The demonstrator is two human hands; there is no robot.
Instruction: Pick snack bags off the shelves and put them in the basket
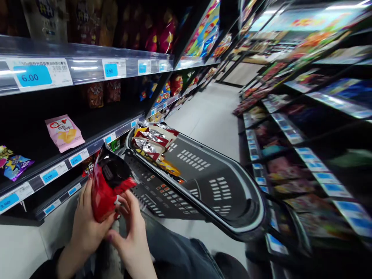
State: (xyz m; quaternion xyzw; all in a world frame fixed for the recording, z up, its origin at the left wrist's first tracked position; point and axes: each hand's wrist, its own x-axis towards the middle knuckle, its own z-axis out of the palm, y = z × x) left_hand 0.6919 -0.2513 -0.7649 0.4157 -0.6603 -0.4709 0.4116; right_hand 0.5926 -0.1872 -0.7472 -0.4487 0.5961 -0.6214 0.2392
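A red and black snack bag [105, 193] is held low in front of me, between the shelf and the basket. My left hand [87, 221] wraps around its left side and lower edge. With bent fingers, my right hand [130, 221] touches the bag's lower right side; its thumb and fingers stand apart. Just beyond the bag is a dark grey shopping basket [188, 186]. Silver, red and cream snack packs [154, 139] stand in the basket's far left end, beside a yellow pack [168, 167].
On the left shelf lie a pink snack bag [64, 132] and a blue and purple packet [14, 162]. Blue price tags [35, 75] line the shelf edges. Blurred shelving [305, 162] runs along the right, beside the pale aisle floor [209, 108].
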